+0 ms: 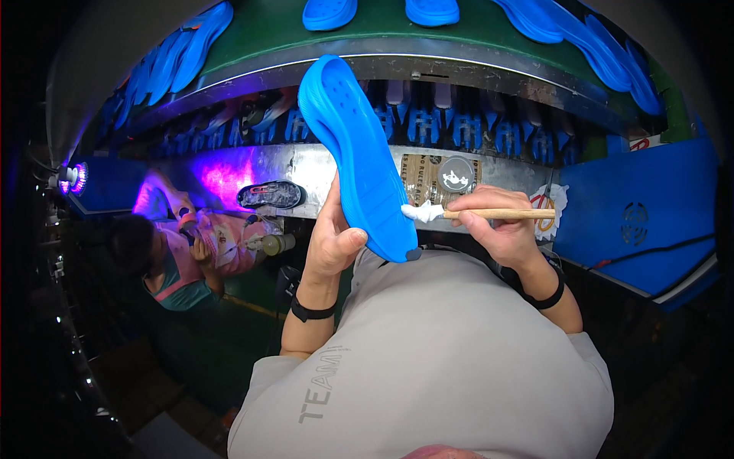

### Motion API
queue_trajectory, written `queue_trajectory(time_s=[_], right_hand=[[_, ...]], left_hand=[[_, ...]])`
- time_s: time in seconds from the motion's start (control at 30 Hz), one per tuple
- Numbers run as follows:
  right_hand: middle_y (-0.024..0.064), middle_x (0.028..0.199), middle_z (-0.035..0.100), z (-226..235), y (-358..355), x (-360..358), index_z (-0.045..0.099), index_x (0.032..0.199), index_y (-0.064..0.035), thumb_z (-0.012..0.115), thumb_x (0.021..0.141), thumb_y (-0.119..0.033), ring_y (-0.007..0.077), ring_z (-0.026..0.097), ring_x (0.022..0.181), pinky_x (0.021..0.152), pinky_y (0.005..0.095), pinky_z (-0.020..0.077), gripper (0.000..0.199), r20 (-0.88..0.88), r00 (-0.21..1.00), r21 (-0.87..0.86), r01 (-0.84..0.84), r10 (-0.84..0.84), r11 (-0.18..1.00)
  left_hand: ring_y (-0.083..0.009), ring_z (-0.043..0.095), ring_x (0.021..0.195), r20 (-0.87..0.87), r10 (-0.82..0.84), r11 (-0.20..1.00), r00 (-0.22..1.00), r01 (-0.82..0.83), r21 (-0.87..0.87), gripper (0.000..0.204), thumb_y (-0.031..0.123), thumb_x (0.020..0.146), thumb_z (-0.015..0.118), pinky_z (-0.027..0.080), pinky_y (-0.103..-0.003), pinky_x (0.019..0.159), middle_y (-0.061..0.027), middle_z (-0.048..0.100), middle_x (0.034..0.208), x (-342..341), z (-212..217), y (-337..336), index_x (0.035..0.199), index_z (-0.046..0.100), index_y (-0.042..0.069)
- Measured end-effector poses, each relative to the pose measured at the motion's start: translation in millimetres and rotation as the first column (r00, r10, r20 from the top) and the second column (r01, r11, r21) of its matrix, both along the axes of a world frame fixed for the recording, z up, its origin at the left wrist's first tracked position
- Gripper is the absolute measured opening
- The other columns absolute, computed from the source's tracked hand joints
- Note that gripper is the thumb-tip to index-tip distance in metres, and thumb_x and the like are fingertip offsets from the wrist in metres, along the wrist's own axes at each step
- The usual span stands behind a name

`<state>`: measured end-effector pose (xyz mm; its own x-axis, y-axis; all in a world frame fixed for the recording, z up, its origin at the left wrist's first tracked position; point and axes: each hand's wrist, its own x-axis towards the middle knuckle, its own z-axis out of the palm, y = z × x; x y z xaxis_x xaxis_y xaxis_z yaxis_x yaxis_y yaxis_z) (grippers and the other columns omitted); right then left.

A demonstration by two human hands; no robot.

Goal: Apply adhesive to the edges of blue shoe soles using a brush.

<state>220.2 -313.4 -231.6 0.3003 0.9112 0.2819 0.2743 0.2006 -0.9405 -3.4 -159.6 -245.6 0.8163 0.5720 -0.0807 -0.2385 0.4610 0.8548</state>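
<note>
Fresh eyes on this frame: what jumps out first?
The long bright-blue moulded shoe sole, centre, held in the left hand; the right hand holds a white-tipped pale wooden stick at its right edge. Then the round violet-glowing lamp, far left. More blue soles lie on the green surface up top.

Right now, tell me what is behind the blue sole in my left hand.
Around the blue sole show the metal worktop, a row of blue parts and the metal shelf edge. Whatever lies directly behind it and your left hand is covered.
</note>
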Motion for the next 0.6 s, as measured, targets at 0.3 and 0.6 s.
queue_trajectory(time_s=[0.3,0.6], right_hand=[[0.0098,0.085,0.077,5.4,4.9,0.6,0.077,0.100,0.0001,0.073,0.085,-0.002,0.0156,0.063,0.064,0.060,0.0292,0.0490,0.015,-0.017,0.999,0.090,0.053,-0.052,0.995],[0.0116,0.088,0.076,-0.9,7.4,-0.7,0.077,0.097,0.0003,0.074,0.084,-0.001,0.0203,0.064,0.066,0.062,0.0332,0.0501,0.014,0.234,0.971,0.129,0.013,-0.043,0.992]], left_hand=[[-0.0286,0.051,0.137,-0.035,0.023,0.998,0.999,-0.021,0.056,0.122,0.039,0.075,0.087,0.044,-0.044,0.113,-0.0177,0.045,0.151,0.1,10.9,-4.1,0.163,0.013,0.000],[-0.0272,0.049,0.139,-0.046,-0.026,0.999,0.999,0.027,0.029,0.119,0.040,0.076,0.087,0.042,-0.043,0.114,-0.0175,0.044,0.154,1.2,13.4,-3.2,0.163,0.016,-0.001]])
